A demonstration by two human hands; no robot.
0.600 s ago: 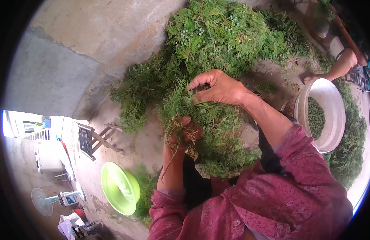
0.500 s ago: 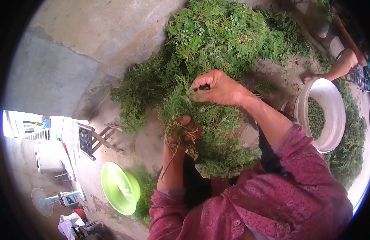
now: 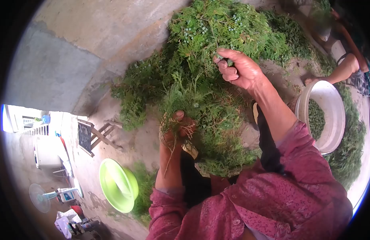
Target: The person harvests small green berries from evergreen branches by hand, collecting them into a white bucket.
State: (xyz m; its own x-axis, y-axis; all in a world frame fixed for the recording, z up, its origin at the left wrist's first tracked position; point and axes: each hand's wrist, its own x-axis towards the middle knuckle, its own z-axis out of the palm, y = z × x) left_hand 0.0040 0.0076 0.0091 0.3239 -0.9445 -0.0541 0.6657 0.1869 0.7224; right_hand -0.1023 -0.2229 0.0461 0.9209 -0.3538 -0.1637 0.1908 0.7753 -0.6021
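Gripped in my left hand (image 3: pixel 178 129) is a leafy arborvitae sprig (image 3: pixel 181 96), its thin brown stem trailing down across the wrist. Some dry brown leaf tips stick out beside those fingers. My right hand (image 3: pixel 242 71) is raised up and to the right of the sprig, fingers curled around a few small green cones (image 3: pixel 230 62) that peek out by the thumb. Behind it rises a big heap of cut arborvitae branches (image 3: pixel 217 32) bearing pale bluish-green cones. More cut greenery (image 3: pixel 225 140) lies below, between my legs.
A white bucket (image 3: pixel 337 116) holding many green cones (image 3: pixel 316 120) stands at my right. A lime-green basin (image 3: pixel 109 188) is at lower left, near a folding stool (image 3: pixel 93 138) and a fan (image 3: pixel 40 198). Another person's leg (image 3: pixel 345 68) shows at upper right.
My right hand has moved up and to the right, away from the sprig, and green cones now show in its fingers. My left hand keeps its hold on the sprig.
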